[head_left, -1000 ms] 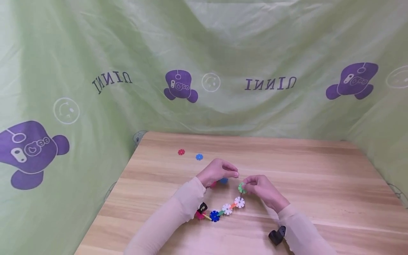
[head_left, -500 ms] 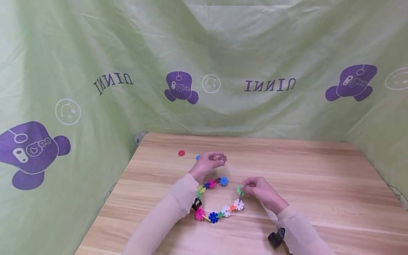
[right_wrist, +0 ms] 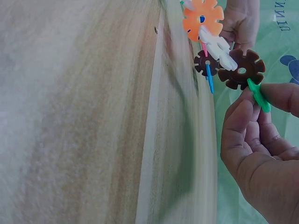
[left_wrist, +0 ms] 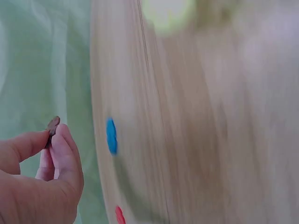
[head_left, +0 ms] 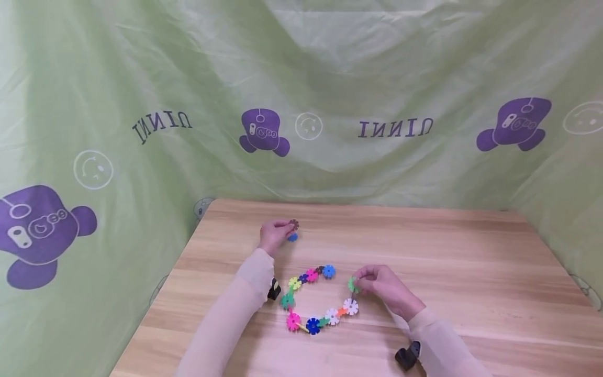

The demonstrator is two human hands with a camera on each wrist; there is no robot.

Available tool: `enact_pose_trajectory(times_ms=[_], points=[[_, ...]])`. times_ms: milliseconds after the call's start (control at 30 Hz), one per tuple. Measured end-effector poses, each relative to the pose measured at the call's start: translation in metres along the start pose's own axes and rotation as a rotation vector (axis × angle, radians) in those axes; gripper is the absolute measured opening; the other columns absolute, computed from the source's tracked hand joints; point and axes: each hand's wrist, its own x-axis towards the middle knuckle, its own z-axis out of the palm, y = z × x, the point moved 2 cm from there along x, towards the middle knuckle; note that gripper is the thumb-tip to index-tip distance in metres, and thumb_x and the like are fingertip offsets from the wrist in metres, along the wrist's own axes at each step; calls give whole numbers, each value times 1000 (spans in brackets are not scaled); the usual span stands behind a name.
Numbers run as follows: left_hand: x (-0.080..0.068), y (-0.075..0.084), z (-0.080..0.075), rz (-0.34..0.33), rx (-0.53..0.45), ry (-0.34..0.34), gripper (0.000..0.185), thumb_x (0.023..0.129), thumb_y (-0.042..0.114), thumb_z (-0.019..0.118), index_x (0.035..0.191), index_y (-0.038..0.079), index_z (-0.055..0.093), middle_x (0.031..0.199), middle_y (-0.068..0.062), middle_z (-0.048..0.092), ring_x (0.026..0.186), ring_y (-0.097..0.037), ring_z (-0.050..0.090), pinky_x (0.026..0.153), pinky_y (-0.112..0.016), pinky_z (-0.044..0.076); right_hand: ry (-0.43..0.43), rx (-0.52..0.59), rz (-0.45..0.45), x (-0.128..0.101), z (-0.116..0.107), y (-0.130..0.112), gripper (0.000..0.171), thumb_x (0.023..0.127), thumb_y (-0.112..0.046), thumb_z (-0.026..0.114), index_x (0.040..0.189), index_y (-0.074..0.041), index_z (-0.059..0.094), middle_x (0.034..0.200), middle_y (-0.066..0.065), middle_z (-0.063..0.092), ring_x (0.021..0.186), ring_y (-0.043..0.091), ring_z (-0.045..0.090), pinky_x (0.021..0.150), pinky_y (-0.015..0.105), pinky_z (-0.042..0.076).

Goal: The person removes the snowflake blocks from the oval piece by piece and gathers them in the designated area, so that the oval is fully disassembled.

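Thumb and fingers of my left hand pinch a brown notched plastic disc, held up at the back left of the table. Just below it in the head view lies a loose blue disc. My right hand pinches a light green disc, one end of a chain of interlocked flower-shaped discs. A brown disc joins the green one to a white disc. Curving round in an open loop, the chain ends at a blue disc, apart from both hands.
A red disc lies near the blue one in the left wrist view; my left hand covers it in the head view. The wooden table is bordered by a green printed curtain. Black wrist cameras sit by the sleeves.
My left hand has moved left and away toward the loose discs, carrying the brown disc and uncovering the chain's left part. My right hand stays nearly still on the green disc.
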Motion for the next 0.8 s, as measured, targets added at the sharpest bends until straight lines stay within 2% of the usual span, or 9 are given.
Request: enact_pose_trajectory(times_ms=[100,267,467,800], points=[[6,-4,-9,-30,-11,43,26,84,0,64,108,-7,62,112,-25,63,98,-29,66,85,-30,54,-10,10,3,-2,1,2,27,84,-12,66,99,9,57,85,8,66,79,19,61,75,35,54],[15,-8,-20,-64,25,95,28,83,-1,64,110,-8,61,112,-26,63,94,-28,68,82,-28,54,-7,9,-4,-2,0,3,28,84,-11,66,100,9,57,85,9,66,79,18,61,75,34,54],[23,-11,-23,-81,40,100,31,82,-3,63,112,-12,59,113,-29,61,91,-25,69,83,-27,54,0,-2,-13,-1,-3,3,29,84,-13,66,100,9,58,85,9,66,78,18,61,73,33,54],[27,-16,-26,-90,79,107,28,85,-2,61,112,-11,58,112,-28,61,97,-28,67,86,-28,53,3,-2,-8,0,-2,3,29,84,-13,66,101,9,58,85,9,66,79,18,61,73,33,54]])
